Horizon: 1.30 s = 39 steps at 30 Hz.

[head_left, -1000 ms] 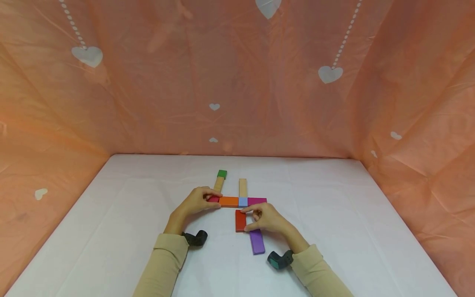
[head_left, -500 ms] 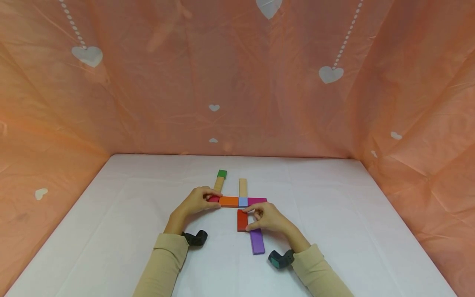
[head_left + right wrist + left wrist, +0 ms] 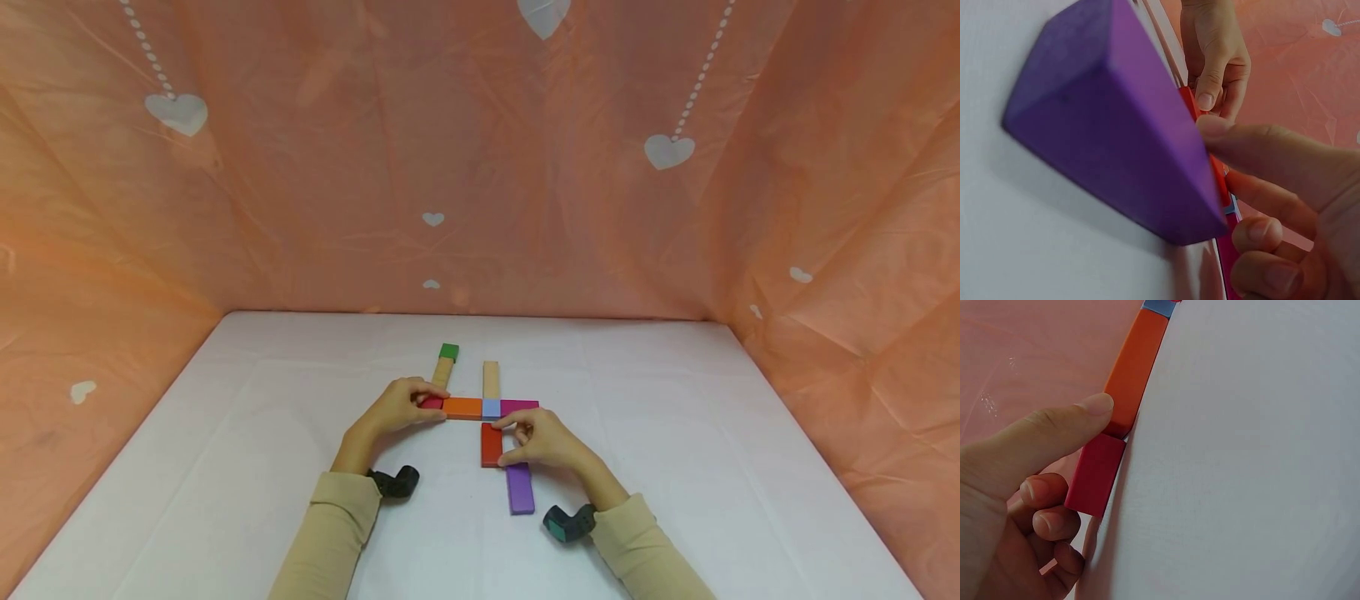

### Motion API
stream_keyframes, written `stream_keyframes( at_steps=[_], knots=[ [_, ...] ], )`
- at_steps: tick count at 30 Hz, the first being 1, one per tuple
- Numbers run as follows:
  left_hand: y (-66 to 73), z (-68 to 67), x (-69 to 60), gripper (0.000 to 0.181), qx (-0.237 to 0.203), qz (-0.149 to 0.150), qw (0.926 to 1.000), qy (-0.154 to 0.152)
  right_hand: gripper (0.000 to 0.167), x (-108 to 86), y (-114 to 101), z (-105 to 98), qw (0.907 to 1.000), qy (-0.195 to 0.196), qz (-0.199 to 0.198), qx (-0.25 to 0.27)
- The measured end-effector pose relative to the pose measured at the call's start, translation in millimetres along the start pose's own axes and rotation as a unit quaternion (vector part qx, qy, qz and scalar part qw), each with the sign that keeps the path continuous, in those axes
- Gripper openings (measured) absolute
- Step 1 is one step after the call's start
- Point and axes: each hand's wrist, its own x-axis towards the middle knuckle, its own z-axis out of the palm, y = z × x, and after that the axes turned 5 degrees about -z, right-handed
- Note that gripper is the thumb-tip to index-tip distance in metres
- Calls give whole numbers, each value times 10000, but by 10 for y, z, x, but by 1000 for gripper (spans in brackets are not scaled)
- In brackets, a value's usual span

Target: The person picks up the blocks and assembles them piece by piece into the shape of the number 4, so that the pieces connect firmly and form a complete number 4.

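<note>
In the head view my left hand (image 3: 397, 404) pinches the left end of a flat orange block (image 3: 463, 408), thumb and finger on opposite long sides. A short crimson block (image 3: 1094, 475) butts against that end, inside the hand. A small light-blue block (image 3: 491, 408) and a magenta block (image 3: 521, 406) continue the row rightward. My right hand (image 3: 543, 442) grips a red block (image 3: 491, 446) lengthwise between thumb and forefinger. It lies crosswise just in front of the blue one. A purple block (image 3: 521, 489) lies near the right thumb, large in the right wrist view.
Behind the row, one plain wooden block (image 3: 491, 380) adjoins the blue block; another wooden block (image 3: 443, 372) ends at a green block (image 3: 449, 352). A white cloth covers the table (image 3: 637, 400). Orange curtains (image 3: 480, 167) with hearts hang around it. Black wrist cameras (image 3: 567, 523) sit on both arms.
My right hand has shifted the red block slightly to the right, below the blue block. My left hand and the row stay in place.
</note>
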Motion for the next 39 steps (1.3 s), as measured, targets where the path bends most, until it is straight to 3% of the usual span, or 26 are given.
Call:
stream_keyframes(
  at_steps=[27,39],
  knots=[
    [-19,9,13,30,32,-12,10000,29,45,-2,-9,-9,10000,23,-7,97],
    [-21,6,5,28,104,196,9997,57,47,7,17,-9,9999,51,-13,96]
  ],
)
